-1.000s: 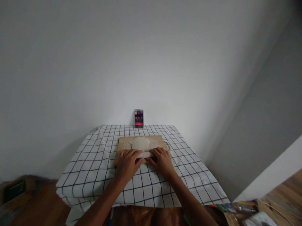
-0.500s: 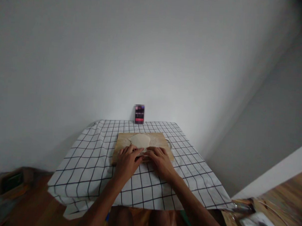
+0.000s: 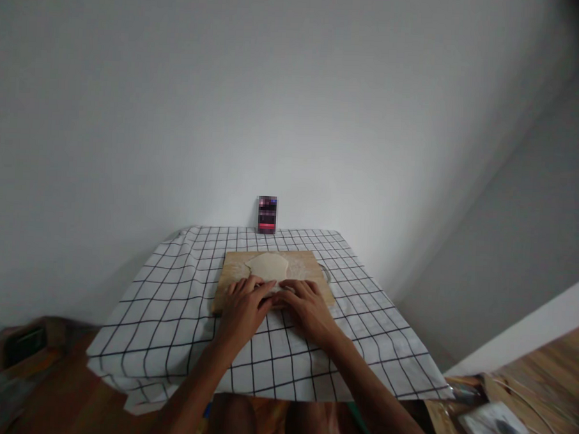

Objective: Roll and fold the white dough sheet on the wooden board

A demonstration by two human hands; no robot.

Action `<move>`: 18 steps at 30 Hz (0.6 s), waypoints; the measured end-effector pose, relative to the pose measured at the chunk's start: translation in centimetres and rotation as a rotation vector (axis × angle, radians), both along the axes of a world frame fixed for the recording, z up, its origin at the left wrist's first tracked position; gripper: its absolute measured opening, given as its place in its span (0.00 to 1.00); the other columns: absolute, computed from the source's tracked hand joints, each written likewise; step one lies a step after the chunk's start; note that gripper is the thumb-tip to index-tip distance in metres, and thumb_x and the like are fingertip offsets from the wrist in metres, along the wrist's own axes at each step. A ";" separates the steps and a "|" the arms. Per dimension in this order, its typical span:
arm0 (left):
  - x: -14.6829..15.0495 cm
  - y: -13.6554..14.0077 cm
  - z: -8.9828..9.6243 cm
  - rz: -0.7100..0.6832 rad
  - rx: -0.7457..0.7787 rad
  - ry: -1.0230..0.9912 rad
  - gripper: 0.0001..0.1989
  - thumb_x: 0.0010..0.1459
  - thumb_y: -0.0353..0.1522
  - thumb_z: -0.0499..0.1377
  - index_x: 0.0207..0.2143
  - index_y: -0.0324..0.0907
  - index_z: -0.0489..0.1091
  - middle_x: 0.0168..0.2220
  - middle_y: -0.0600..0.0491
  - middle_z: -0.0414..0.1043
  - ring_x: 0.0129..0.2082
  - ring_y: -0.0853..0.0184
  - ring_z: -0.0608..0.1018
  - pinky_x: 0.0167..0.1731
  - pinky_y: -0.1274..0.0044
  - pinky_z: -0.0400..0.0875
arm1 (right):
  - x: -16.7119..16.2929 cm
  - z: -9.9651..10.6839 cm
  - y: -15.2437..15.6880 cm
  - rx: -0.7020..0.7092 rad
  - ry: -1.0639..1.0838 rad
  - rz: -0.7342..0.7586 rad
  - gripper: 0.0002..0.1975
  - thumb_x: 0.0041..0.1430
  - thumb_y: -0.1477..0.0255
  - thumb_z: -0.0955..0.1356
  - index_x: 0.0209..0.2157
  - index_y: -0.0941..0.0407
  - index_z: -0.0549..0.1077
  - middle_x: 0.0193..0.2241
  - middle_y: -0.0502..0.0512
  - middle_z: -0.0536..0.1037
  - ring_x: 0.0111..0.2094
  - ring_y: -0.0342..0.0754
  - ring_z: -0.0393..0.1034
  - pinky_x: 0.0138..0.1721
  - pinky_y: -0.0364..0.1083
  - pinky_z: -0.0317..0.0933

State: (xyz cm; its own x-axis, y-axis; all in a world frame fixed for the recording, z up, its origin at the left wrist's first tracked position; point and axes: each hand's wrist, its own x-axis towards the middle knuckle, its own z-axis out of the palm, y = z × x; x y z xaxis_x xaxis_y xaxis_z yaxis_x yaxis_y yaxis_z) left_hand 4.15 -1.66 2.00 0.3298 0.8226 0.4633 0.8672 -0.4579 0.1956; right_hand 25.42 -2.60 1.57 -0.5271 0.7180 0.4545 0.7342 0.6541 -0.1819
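Right now both hands lie flat, fingers spread and palms down, side by side at the near edge of the flattened dough point(image 3: 268, 266). The left hand point(image 3: 242, 310) and the right hand point(image 3: 308, 307) almost meet at the fingertips, pressing on the near end of the dough, which looks rolled or folded there, though whether a roller lies beneath them I cannot tell. The dough rests on a wooden board point(image 3: 306, 269), its far part a pale, thin round. The board sits in the middle of a table covered by a white checked cloth point(image 3: 170, 308). Behind it, against the wall, stands a small dark box point(image 3: 267, 214), well apart from the hands. Blurred clutter point(image 3: 491, 421) lies on the wooden floor to the right.
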 end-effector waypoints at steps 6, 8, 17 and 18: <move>0.0 -0.2 0.2 -0.010 -0.010 0.014 0.20 0.69 0.36 0.61 0.62 0.54 0.74 0.51 0.49 0.77 0.52 0.57 0.76 0.50 0.64 0.67 | -0.1 0.1 -0.1 0.002 0.033 0.016 0.18 0.68 0.79 0.66 0.56 0.50 0.75 0.61 0.58 0.75 0.61 0.54 0.67 0.62 0.55 0.55; 0.0 -0.2 0.2 -0.010 -0.015 0.012 0.21 0.69 0.35 0.62 0.62 0.54 0.74 0.51 0.50 0.77 0.52 0.57 0.77 0.50 0.64 0.67 | -0.1 0.1 -0.1 0.007 0.055 0.024 0.15 0.68 0.78 0.65 0.52 0.51 0.75 0.60 0.58 0.75 0.60 0.53 0.68 0.61 0.54 0.56; 0.1 -0.3 0.2 0.006 -0.003 -0.004 0.19 0.68 0.38 0.62 0.60 0.54 0.76 0.51 0.49 0.78 0.52 0.56 0.77 0.51 0.63 0.69 | -0.2 -0.3 0.1 0.055 0.218 -0.285 0.12 0.73 0.67 0.64 0.54 0.52 0.73 0.50 0.59 0.79 0.54 0.55 0.71 0.63 0.57 0.54; 0.1 -0.3 0.2 0.007 -0.005 -0.010 0.18 0.68 0.38 0.62 0.60 0.54 0.76 0.51 0.49 0.78 0.52 0.56 0.77 0.51 0.63 0.69 | -0.2 -0.3 0.2 0.051 0.211 -0.335 0.11 0.75 0.65 0.63 0.50 0.52 0.74 0.48 0.58 0.79 0.52 0.55 0.71 0.62 0.57 0.54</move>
State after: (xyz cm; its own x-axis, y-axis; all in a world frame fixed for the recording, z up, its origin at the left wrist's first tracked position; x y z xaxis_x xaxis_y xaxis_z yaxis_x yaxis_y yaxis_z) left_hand 4.23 -1.95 2.24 0.3194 0.8271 0.4625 0.8684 -0.4508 0.2064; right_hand 25.20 -2.38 1.24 -0.1582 0.8083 0.5670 0.8584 0.3964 -0.3255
